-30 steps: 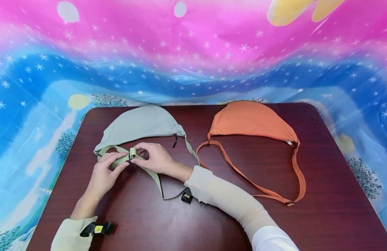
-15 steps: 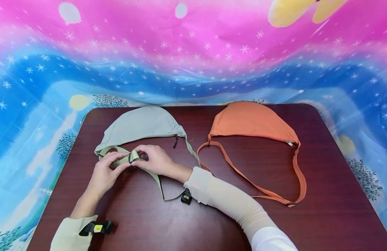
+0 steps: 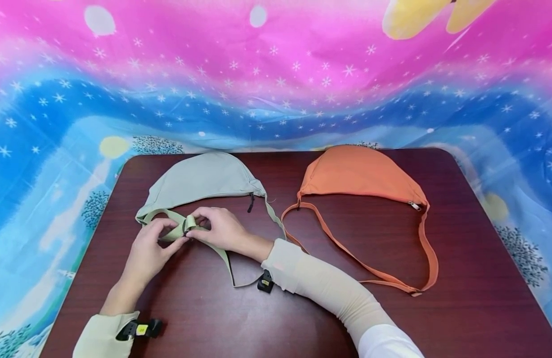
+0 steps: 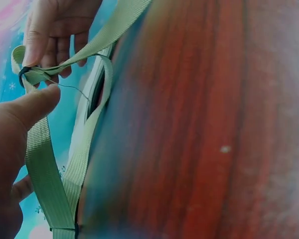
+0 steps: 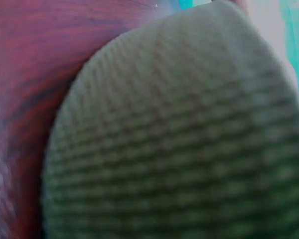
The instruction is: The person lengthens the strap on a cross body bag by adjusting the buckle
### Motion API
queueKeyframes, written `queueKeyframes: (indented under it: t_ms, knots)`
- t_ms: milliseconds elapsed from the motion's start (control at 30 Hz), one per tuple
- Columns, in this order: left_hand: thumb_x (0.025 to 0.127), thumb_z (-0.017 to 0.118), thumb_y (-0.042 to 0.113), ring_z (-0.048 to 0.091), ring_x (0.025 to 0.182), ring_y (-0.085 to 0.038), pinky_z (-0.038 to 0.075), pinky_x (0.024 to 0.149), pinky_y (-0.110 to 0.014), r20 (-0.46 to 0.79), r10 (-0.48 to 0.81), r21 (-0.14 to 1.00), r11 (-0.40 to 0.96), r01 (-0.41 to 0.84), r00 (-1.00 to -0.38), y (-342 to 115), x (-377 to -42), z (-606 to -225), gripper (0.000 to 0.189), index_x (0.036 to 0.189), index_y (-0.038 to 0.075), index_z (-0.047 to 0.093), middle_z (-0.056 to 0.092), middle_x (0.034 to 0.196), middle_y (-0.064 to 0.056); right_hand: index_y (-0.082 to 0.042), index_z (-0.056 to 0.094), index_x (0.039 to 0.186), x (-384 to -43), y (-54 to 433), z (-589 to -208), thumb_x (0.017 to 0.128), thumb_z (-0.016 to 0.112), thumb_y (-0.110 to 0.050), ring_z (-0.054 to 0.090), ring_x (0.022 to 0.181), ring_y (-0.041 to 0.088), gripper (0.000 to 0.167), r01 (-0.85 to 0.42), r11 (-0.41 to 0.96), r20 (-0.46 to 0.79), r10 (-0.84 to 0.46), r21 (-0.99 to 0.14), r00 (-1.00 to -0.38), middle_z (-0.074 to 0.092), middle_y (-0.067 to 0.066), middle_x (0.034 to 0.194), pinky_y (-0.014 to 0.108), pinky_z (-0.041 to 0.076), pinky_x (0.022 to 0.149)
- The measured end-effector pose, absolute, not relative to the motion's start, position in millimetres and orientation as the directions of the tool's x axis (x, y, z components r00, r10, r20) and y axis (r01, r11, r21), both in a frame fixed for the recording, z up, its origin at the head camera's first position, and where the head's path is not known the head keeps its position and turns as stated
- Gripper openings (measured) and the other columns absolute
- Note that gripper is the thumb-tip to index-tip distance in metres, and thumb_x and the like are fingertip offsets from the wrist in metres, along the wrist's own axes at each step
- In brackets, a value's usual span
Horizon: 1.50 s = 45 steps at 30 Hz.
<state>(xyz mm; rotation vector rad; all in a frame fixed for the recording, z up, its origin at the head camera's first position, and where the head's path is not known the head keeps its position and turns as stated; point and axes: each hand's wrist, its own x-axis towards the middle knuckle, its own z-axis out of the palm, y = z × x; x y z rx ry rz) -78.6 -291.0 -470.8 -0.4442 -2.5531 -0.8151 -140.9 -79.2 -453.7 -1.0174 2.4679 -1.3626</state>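
A pale grey-green crescent bag [image 3: 199, 179] lies at the back left of the table, its light green strap [image 3: 217, 251] trailing forward. Both hands meet at a dark strap slider [image 3: 185, 226], where the webbing stands up in a small loop [image 3: 192, 220]. My right hand [image 3: 224, 228] pinches this loop between thumb and fingers. From the left, my left hand [image 3: 146, 248] holds the strap, thumb tip close beneath the slider and index finger bent above. In the left wrist view, a loose thread hangs near the slider [image 4: 24, 74]. Blurred green webbing [image 5: 174, 139] fills most of the right wrist view.
An orange crescent bag [image 3: 360, 171] lies at the back right, its orange strap [image 3: 430, 258] looping toward the front. The dark red-brown table [image 3: 240, 328] ends at a printed cloth backdrop [image 3: 280, 94]. Black wrist devices [image 3: 265, 282] sit at both cuffs.
My left index finger has drawn back from the slider and bent, while the thumb stays near it. The loop at the slider has tilted slightly. Both bags have stayed put.
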Motion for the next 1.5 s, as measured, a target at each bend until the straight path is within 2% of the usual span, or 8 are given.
queueKeyframes:
  t_ms: [100, 200, 533, 733, 900, 967, 1200, 1500]
  knots:
    - [0.069, 0.092, 0.0, 0.062, 0.088, -0.032, 0.045, 0.082, -0.045, 0.499, 0.182, 0.419, 0.805, 0.42, -0.847, -292, -78, -472, 0.045, 0.106, 0.0, 0.066, 0.068, 0.096, -0.015, -0.014, 0.071, 0.113, -141, -79, -454, 0.09, 0.081, -0.025, 0.064, 0.09, -0.003, 0.028, -0.486, 0.353, 0.191, -0.617, -0.8, -0.763, 0.073, -0.006, 0.101, 0.012, 0.048, 0.082]
    - [0.07, 0.09, -0.001, 0.063, 0.091, -0.036, 0.045, 0.082, -0.05, 0.519, 0.157, 0.418, 0.811, 0.409, -0.841, -291, -77, -471, 0.045, 0.108, 0.0, 0.067, 0.069, 0.099, -0.017, -0.013, 0.071, 0.113, -142, -80, -455, 0.09, 0.081, -0.025, 0.065, 0.089, -0.003, 0.028, -0.485, 0.349, 0.194, -0.616, -0.802, -0.764, 0.073, -0.006, 0.1, 0.012, 0.049, 0.082]
    - [0.071, 0.087, -0.008, 0.063, 0.096, -0.025, 0.036, 0.09, -0.01, 0.525, 0.129, 0.507, 0.747, 0.431, -0.841, -286, -77, -470, 0.042, 0.108, 0.0, 0.071, 0.07, 0.103, -0.014, -0.016, 0.07, 0.11, -142, -79, -454, 0.091, 0.08, -0.029, 0.063, 0.088, -0.004, 0.026, -0.498, 0.383, 0.178, -0.627, -0.778, -0.759, 0.072, -0.008, 0.098, 0.011, 0.046, 0.079]
    - [0.071, 0.087, -0.01, 0.061, 0.098, -0.006, 0.04, 0.086, -0.008, 0.522, 0.117, 0.546, 0.715, 0.436, -0.845, -284, -77, -470, 0.044, 0.11, 0.001, 0.072, 0.072, 0.104, -0.012, -0.016, 0.069, 0.106, -142, -80, -456, 0.09, 0.08, -0.03, 0.066, 0.088, -0.001, 0.024, -0.504, 0.389, 0.172, -0.635, -0.771, -0.753, 0.072, -0.008, 0.096, 0.01, 0.045, 0.076]
    - [0.07, 0.088, -0.009, 0.062, 0.1, -0.014, 0.038, 0.09, -0.008, 0.5, 0.141, 0.546, 0.714, 0.438, -0.854, -286, -77, -468, 0.049, 0.115, 0.002, 0.071, 0.071, 0.108, -0.011, -0.016, 0.07, 0.108, -142, -81, -456, 0.09, 0.08, -0.03, 0.062, 0.087, -0.006, 0.025, -0.506, 0.385, 0.175, -0.636, -0.772, -0.751, 0.073, -0.008, 0.098, 0.009, 0.045, 0.077]
    - [0.07, 0.089, -0.006, 0.062, 0.099, -0.021, 0.039, 0.09, -0.012, 0.49, 0.152, 0.531, 0.729, 0.432, -0.859, -288, -77, -468, 0.052, 0.117, 0.002, 0.069, 0.069, 0.109, -0.011, -0.016, 0.07, 0.109, -141, -81, -456, 0.09, 0.08, -0.031, 0.061, 0.086, -0.008, 0.026, -0.504, 0.386, 0.172, -0.637, -0.773, -0.751, 0.073, -0.009, 0.098, 0.009, 0.044, 0.077]
    - [0.07, 0.09, -0.002, 0.06, 0.093, -0.033, 0.041, 0.086, -0.049, 0.474, 0.162, 0.478, 0.778, 0.408, -0.866, -293, -75, -469, 0.049, 0.11, 0.0, 0.063, 0.066, 0.101, -0.015, -0.014, 0.07, 0.107, -141, -81, -456, 0.09, 0.08, -0.028, 0.066, 0.087, 0.002, 0.025, -0.506, 0.371, 0.193, -0.626, -0.779, -0.756, 0.073, -0.006, 0.096, 0.01, 0.045, 0.076]
    - [0.072, 0.088, -0.005, 0.061, 0.1, -0.034, 0.041, 0.094, -0.053, 0.518, 0.153, 0.473, 0.769, 0.431, -0.842, -294, -74, -470, 0.044, 0.112, 0.0, 0.07, 0.07, 0.105, -0.016, -0.015, 0.069, 0.108, -141, -80, -455, 0.091, 0.08, -0.028, 0.065, 0.085, -0.001, 0.024, -0.509, 0.376, 0.193, -0.626, -0.774, -0.756, 0.072, -0.007, 0.096, 0.009, 0.045, 0.075]
